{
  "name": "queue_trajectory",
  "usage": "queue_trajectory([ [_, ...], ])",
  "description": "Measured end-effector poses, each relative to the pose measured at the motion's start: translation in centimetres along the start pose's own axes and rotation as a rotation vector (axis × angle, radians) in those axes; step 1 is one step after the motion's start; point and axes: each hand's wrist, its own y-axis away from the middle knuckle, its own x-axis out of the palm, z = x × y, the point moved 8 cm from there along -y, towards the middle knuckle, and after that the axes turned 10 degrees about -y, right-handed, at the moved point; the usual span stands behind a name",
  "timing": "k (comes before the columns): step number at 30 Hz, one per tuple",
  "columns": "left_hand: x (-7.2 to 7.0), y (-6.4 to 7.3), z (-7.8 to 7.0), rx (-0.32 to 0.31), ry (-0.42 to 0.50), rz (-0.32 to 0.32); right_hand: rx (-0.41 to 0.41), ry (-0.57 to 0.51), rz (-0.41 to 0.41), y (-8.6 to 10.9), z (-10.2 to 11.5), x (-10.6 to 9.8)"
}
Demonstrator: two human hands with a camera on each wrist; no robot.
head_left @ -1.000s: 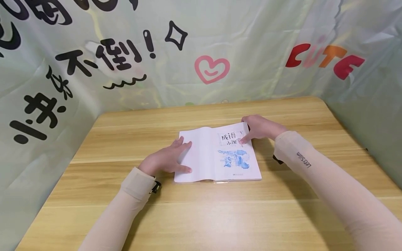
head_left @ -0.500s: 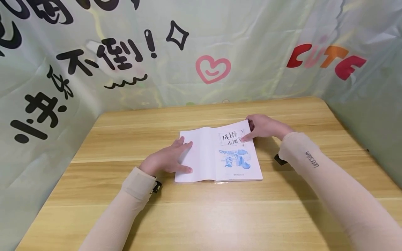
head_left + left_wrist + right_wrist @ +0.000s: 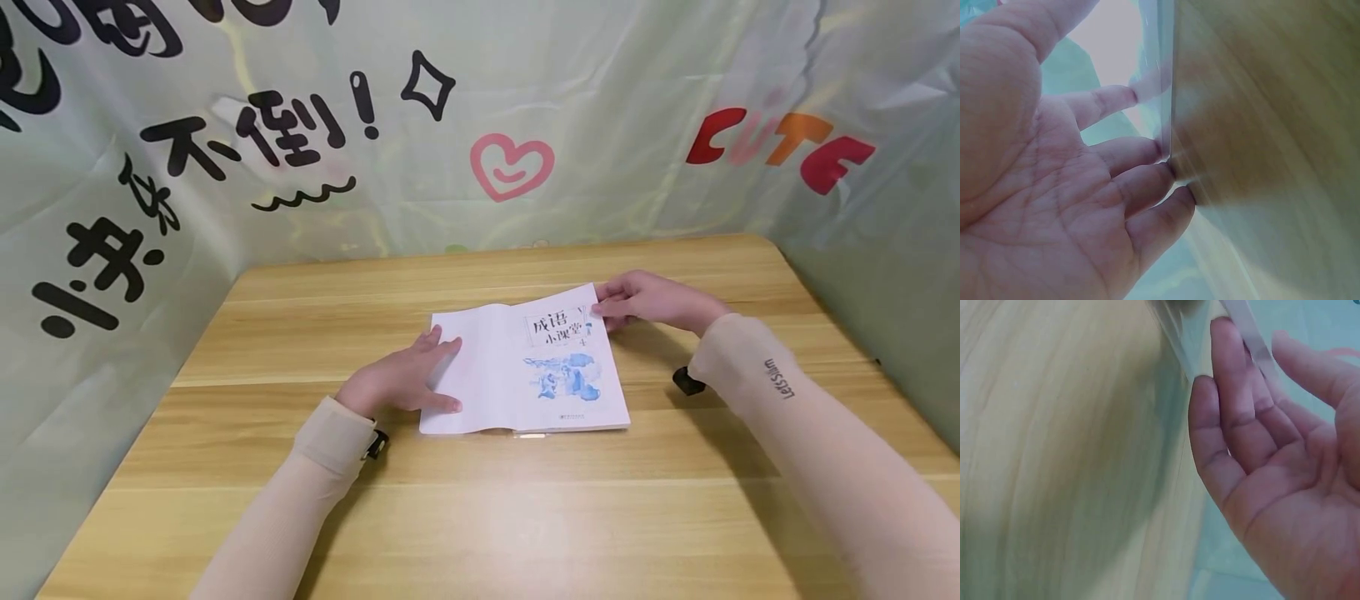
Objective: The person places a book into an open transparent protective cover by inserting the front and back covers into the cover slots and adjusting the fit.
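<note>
An open book (image 3: 498, 367) lies on the table, with blank white paper on its left side. Its right page (image 3: 570, 396) carries Chinese characters and a blue drawing. My left hand (image 3: 397, 379) rests on the left side with its fingers spread; in the left wrist view, the palm and fingers (image 3: 1157, 219) reach to the clear cover's edge. At the upper right corner, my right hand (image 3: 656, 300) holds the page edge between thumb and fingers. In the right wrist view, the fingers (image 3: 1229, 381) lie beneath the raised pages, with the thumb (image 3: 1304, 365) on the other side.
The wood-grain table (image 3: 525, 517) extends around the book on all sides. Behind it and along both sides hangs a pale printed cloth (image 3: 615, 100) with black characters, a pink heart and coloured letters. Both arms wear beige sleeves (image 3: 810, 433) and dark wrist straps.
The right hand's thumb has slid off the printed page to its outer edge, and that hand has shifted right. The characters on the page show more fully. The left hand stays in place.
</note>
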Motion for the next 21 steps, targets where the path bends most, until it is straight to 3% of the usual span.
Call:
queue_trajectory([
  [11, 0.0, -0.1, -0.1, 0.002, 0.013, 0.003, 0.012, -0.195, 0.153, 1.7, 0.4, 0.6],
  [21, 0.1, -0.4, 0.0, -0.004, 0.011, 0.006, -0.032, -0.225, 0.166, 2.0, 2.2, 1.1],
])
